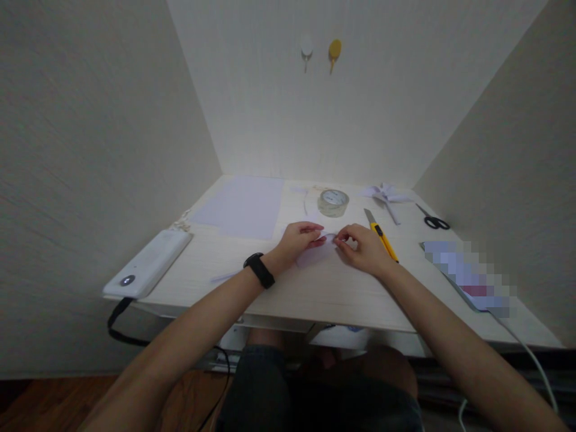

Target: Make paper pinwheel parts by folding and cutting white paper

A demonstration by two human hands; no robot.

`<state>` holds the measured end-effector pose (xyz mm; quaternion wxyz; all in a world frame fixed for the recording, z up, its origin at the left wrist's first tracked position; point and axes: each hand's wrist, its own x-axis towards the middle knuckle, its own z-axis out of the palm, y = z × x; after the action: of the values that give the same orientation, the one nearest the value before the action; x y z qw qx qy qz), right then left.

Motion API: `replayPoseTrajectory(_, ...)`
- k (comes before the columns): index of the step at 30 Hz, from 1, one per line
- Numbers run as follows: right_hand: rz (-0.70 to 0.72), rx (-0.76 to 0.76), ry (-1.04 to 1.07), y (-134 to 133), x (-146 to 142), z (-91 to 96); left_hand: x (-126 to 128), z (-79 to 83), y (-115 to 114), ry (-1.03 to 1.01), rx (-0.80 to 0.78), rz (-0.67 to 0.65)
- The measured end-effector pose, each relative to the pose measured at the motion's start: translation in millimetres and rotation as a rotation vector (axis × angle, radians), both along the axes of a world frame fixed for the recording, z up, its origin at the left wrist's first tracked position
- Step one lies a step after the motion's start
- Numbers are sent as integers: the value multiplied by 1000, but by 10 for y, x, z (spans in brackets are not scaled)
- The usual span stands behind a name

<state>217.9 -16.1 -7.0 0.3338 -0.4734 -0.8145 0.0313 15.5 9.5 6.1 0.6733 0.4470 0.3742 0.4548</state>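
Observation:
My left hand, with a black watch on the wrist, and my right hand meet over the middle of the table. Between their fingertips is a small piece of white paper, pinched from both sides. More white paper shows just below the left fingers; whether it is the same piece I cannot tell. A roll of clear tape lies right behind my hands. Beside my right hand rests a yellow utility knife, blade out, pointing away from me.
White paper sheets lie at the back left, a folded paper pinwheel at the back right. Black-handled scissors and a blurred-out flat device with a cable are on the right. A white power bank sits at the left edge.

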Motion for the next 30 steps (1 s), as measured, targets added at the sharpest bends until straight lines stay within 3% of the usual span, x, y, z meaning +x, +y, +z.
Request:
replayPoseTrajectory(8, 73, 39, -76, -28, -13, 36, -55, 48, 30, -220, -150, 37)
replayPoseTrajectory(17, -41, -73, 82, -24, -14, -1, -83, 49, 113, -303, -312, 154)
replayPoseTrajectory(26, -25, -176, 421, 59, -54, -80, 8, 18, -10, 72, -29, 51)
replayPoseTrajectory(30, -53, -168, 362, 31, -64, -34, 29, -18, -26, 203, 105, 37)
